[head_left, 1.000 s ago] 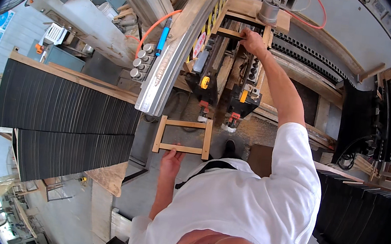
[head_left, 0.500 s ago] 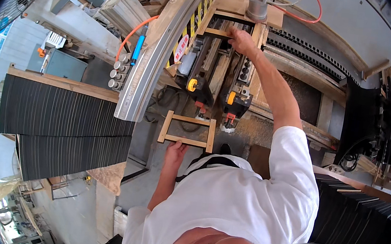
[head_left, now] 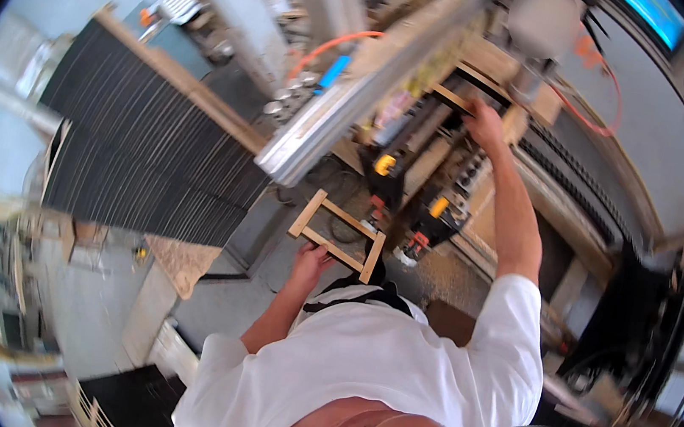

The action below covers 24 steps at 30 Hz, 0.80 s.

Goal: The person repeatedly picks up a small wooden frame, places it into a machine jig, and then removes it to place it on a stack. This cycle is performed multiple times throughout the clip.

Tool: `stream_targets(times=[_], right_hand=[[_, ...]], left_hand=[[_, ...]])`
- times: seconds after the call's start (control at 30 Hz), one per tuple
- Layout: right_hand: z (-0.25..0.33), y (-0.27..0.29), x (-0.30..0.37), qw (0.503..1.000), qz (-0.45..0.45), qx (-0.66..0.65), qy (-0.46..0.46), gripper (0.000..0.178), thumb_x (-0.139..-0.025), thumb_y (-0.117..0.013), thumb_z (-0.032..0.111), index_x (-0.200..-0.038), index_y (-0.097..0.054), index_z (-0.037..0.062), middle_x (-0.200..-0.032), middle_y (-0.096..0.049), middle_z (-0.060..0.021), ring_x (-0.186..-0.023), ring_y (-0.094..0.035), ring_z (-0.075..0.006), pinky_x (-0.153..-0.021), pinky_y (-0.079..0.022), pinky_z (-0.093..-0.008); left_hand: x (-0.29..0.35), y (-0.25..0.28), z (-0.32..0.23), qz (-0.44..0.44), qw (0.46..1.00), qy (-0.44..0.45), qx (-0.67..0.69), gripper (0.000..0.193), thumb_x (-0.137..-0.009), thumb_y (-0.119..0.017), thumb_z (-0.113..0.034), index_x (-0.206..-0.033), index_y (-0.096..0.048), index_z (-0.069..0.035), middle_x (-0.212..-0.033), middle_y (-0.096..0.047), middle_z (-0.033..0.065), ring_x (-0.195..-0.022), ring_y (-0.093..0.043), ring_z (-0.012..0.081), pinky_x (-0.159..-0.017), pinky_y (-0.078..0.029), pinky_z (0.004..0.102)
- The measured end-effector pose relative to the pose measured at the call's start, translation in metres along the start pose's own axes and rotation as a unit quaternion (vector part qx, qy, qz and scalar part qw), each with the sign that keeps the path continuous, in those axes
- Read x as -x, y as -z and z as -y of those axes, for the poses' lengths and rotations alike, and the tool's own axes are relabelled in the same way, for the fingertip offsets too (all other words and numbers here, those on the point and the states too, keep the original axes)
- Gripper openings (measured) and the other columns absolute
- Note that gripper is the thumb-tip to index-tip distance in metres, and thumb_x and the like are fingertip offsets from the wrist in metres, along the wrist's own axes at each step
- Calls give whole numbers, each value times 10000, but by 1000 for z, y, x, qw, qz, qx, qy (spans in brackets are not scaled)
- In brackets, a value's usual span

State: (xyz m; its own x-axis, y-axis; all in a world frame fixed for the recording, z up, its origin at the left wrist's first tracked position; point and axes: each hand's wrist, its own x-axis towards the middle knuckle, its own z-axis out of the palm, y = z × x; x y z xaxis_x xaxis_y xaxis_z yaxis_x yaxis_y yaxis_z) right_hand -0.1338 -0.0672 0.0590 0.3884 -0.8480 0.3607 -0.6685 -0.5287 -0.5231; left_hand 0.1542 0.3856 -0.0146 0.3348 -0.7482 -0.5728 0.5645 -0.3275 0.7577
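Observation:
My left hand [head_left: 310,266] grips the near rail of a small wooden frame [head_left: 332,248], light wood with dark edges, held in the air in front of my waist. My right arm reaches out to the machine, where my right hand [head_left: 486,129] is closed at the end of the near rail of a second wooden frame [head_left: 452,98]. That frame lies at the machine's far end, under a grey cylindrical head [head_left: 529,81]. My right fingertips are partly hidden and blurred. Between my hands are two machine rails bearing a yellow knob [head_left: 385,165] and a yellow part [head_left: 439,207].
A long metal beam [head_left: 307,148] runs diagonally left of the machine. Beyond it stand rows of dark thin boards [head_left: 155,139] with a wooden strip along their edge. An orange hose [head_left: 328,45] curves over the beam. Sawdust [head_left: 438,268] covers the floor under the machine.
The whole view has swung and tilted, so the machine appears further right and is blurred. My left hand still holds its frame, and my right hand remains at the frame in the machine.

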Motion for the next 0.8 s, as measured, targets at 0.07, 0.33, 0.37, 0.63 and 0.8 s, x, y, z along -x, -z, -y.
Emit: stream_targets(times=[0.07,0.33,0.37,0.63,0.8], right_hand=[[7,1,0,999,32,3,-34,382,-770,-694,140,-1127,-583,59,-1052,-685,-162,-1026,-631,-360,-853,-502,-453],[9,13,8,1000,4,-12,8,335,-794,-687,86,-1105,-566,48,-1032,-689,-178,-1005,-635,-376,-807,-500,-449],[12,11,7,1000,8,-13,6,332,-794,-688,79,-1100,-564,46,-1027,-688,-183,-999,-636,-379,-802,-500,-449],[52,23,16,991,-46,124,2,285,-793,-723,183,-1017,-628,36,-965,-683,-170,-926,-637,-382,-795,-496,-463],[158,32,51,981,-190,-11,-27,211,-898,-655,197,-1006,-657,15,-876,-666,-124,-788,-629,-240,-726,-494,-364]], left_hand=[[13,12,-11,-29,998,-50,-22,278,-954,-528,-104,-1213,-560,-8,-1186,-631,90,-1071,-604,210,-919,-511,377],[125,58,-133,-57,948,-279,-143,276,-956,-538,-130,-1212,-576,-36,-1183,-648,86,-1049,-608,170,-900,-503,340],[151,61,-158,-71,940,-304,-141,283,-952,-550,-146,-1208,-575,-30,-1157,-655,79,-1027,-610,160,-885,-503,333],[302,172,-343,-162,820,-543,-81,381,-982,-517,-228,-1222,-553,66,-1104,-659,115,-952,-631,164,-840,-518,286],[303,261,-483,-190,808,-557,9,362,-1005,-430,-139,-1249,-502,119,-1137,-641,177,-1035,-627,232,-938,-501,332]])
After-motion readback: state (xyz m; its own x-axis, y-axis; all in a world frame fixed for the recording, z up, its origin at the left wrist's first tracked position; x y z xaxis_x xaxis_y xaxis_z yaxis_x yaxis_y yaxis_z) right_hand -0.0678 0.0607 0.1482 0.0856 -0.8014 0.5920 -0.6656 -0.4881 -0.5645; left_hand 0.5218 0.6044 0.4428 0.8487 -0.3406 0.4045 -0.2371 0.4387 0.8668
